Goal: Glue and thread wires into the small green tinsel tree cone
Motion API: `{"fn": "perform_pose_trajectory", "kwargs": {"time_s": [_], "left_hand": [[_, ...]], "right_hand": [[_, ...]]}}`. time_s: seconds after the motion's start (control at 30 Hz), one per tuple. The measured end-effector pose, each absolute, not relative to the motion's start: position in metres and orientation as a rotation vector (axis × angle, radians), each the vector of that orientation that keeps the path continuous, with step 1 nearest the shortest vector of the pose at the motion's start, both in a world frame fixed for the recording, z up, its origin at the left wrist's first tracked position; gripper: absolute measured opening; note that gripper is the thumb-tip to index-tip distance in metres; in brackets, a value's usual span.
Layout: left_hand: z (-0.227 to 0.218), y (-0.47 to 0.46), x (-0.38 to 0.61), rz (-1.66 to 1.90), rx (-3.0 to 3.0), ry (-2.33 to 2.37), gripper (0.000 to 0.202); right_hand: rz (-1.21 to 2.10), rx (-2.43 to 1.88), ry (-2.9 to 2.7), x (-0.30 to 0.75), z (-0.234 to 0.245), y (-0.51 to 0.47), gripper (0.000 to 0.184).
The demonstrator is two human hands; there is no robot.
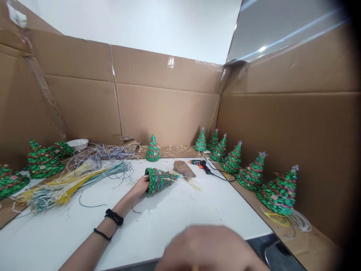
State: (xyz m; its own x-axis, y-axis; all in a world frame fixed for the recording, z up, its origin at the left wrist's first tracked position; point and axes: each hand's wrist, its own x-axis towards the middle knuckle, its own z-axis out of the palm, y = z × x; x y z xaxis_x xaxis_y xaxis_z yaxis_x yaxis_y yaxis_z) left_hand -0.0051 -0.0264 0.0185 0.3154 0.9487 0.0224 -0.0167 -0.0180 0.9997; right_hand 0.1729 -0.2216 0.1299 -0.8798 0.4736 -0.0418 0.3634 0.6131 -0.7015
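Observation:
My left hand grips a small green tinsel Christmas tree by its base, holding it on its side just above the white table. The tree's tip points right, and red trim winds around it. Thin pale strands stick out near its base and tip. Close to the camera, at the bottom, my right hand is large and blurred, with its fingers curled in. A sliver of something yellowish shows beneath it, too little to name. The fingertips are out of sight.
A black and orange glue gun with a cord lies beside a brown flat piece. Finished-looking trees line the right side; another tree stands at the back. Bundled yellow, white and green strands spread left, near a white bowl. Cardboard walls surround the table.

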Motion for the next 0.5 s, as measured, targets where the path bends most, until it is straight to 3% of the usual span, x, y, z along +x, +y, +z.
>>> {"fn": "perform_pose_trajectory", "kwargs": {"time_s": [0.1,0.2,0.33,0.5], "left_hand": [[0.022,-0.03,-0.007,1.014,1.357,0.908,0.016],[0.02,-0.029,-0.006,1.036,1.349,0.917,0.019],[0.013,-0.022,-0.003,1.021,1.331,0.906,0.019],[0.011,-0.019,-0.003,1.054,1.398,0.903,0.019]], "right_hand": [[0.586,-1.032,-2.462,0.184,0.138,-0.176,0.037],[0.092,-1.414,-2.26,0.181,0.113,-0.13,0.023],[0.137,-1.583,-2.196,0.176,0.077,-0.09,0.013],[0.148,-1.594,-2.122,0.171,0.072,-0.075,0.023]]}}
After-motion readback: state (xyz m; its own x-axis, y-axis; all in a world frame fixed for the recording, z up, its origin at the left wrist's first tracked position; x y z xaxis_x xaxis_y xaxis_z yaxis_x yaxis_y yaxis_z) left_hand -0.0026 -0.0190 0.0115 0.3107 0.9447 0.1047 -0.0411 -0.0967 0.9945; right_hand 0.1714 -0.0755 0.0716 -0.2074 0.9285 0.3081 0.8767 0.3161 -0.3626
